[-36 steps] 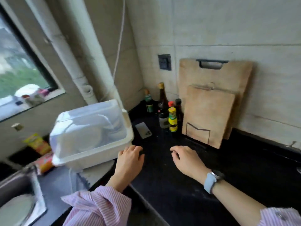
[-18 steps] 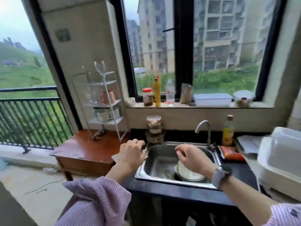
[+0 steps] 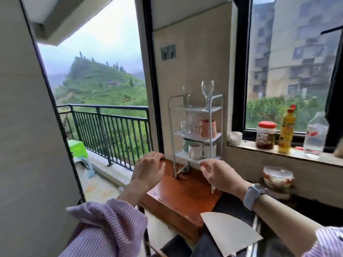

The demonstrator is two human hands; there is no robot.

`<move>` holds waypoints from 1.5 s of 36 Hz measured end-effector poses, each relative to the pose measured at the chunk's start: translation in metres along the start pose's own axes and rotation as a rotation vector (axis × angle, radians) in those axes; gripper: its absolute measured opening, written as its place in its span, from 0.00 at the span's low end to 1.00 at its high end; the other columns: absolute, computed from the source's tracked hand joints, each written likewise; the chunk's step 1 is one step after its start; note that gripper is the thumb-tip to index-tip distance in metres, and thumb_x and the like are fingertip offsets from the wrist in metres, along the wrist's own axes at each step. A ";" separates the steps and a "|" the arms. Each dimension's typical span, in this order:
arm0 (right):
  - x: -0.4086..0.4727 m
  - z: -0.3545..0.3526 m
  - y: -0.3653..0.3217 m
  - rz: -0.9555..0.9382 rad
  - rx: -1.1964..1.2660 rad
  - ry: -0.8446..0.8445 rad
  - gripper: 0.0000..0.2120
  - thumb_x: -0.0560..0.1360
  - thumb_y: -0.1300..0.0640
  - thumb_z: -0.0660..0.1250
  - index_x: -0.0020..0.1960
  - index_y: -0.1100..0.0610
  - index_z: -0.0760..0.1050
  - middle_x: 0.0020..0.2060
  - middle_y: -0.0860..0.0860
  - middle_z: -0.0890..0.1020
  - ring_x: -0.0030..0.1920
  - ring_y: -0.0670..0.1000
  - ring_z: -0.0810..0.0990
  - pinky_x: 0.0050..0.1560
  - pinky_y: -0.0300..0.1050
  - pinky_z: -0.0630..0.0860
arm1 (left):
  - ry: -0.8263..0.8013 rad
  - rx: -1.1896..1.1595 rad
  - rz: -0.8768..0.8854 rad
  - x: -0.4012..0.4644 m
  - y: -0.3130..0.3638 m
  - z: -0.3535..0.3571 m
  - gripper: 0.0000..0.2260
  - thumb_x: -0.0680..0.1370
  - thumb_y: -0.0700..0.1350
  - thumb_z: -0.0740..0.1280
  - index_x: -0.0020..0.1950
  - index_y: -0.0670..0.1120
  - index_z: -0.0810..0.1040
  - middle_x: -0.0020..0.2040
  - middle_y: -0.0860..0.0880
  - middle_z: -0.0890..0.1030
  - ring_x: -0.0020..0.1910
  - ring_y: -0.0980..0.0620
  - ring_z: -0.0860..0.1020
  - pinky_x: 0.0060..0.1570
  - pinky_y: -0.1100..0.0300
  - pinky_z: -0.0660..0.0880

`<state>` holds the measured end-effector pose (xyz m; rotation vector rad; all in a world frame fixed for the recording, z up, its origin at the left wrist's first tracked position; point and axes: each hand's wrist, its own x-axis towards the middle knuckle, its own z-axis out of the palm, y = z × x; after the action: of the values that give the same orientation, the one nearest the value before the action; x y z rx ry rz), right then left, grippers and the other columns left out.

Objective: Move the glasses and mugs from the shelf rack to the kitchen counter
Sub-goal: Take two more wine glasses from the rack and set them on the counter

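A white three-tier shelf rack (image 3: 211,134) stands on a small red-brown wooden table (image 3: 178,193) against the wall. Two wine glasses (image 3: 207,91) stand on its top tier. The middle tier holds clear glass cups (image 3: 186,124) and an orange-pink mug (image 3: 208,127). Pale mugs (image 3: 195,150) sit on the bottom tier. My left hand (image 3: 148,169) hovers empty, fingers loosely curled, just left of the rack's foot. My right hand (image 3: 219,174) hangs empty in front of the bottom tier, fingers loosely curled, a watch on its wrist.
A windowsill (image 3: 289,154) to the right carries a small white cup (image 3: 235,138), a red-lidded jar (image 3: 265,135), a yellow bottle (image 3: 286,129) and a clear bottle (image 3: 315,135). Stacked lidded containers (image 3: 278,177) stand below it. A balcony railing (image 3: 109,127) lies to the left.
My view has swung left from the counter corner, past the sink, to the shelf rack. Both hands stay raised and empty, now close in front of the rack.
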<state>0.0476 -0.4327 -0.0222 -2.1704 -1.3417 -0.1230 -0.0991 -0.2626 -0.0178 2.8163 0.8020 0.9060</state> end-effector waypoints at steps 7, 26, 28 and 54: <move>0.135 -0.007 0.020 0.011 0.085 0.119 0.12 0.76 0.60 0.59 0.56 0.60 0.77 0.53 0.57 0.83 0.51 0.55 0.80 0.56 0.49 0.76 | 0.134 -0.117 0.028 0.132 -0.022 0.017 0.11 0.77 0.44 0.63 0.58 0.44 0.76 0.56 0.44 0.80 0.54 0.46 0.78 0.52 0.57 0.73; 0.407 0.035 0.060 0.238 0.134 0.444 0.22 0.77 0.63 0.55 0.71 0.64 0.59 0.69 0.61 0.69 0.69 0.56 0.68 0.70 0.46 0.63 | 0.073 -0.500 0.145 0.420 -0.086 0.138 0.18 0.76 0.44 0.63 0.66 0.42 0.70 0.63 0.42 0.75 0.60 0.43 0.75 0.59 0.52 0.71; 0.433 0.035 0.067 0.318 0.111 0.465 0.23 0.77 0.64 0.54 0.71 0.66 0.58 0.68 0.63 0.68 0.69 0.58 0.66 0.67 0.44 0.61 | 0.029 -0.513 0.172 0.450 -0.088 0.149 0.19 0.76 0.45 0.62 0.66 0.42 0.68 0.65 0.42 0.74 0.62 0.42 0.73 0.60 0.51 0.71; 0.563 0.023 0.154 0.888 0.325 0.797 0.24 0.74 0.65 0.58 0.68 0.69 0.57 0.64 0.66 0.71 0.64 0.64 0.70 0.63 0.50 0.68 | -0.264 -0.954 0.033 0.617 -0.054 0.247 0.15 0.77 0.47 0.62 0.59 0.41 0.67 0.53 0.36 0.80 0.50 0.37 0.78 0.47 0.53 0.75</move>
<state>0.4488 -0.0255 0.0995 -1.9051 0.0701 -0.3391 0.4404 0.1151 0.0895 2.0281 0.1842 0.6430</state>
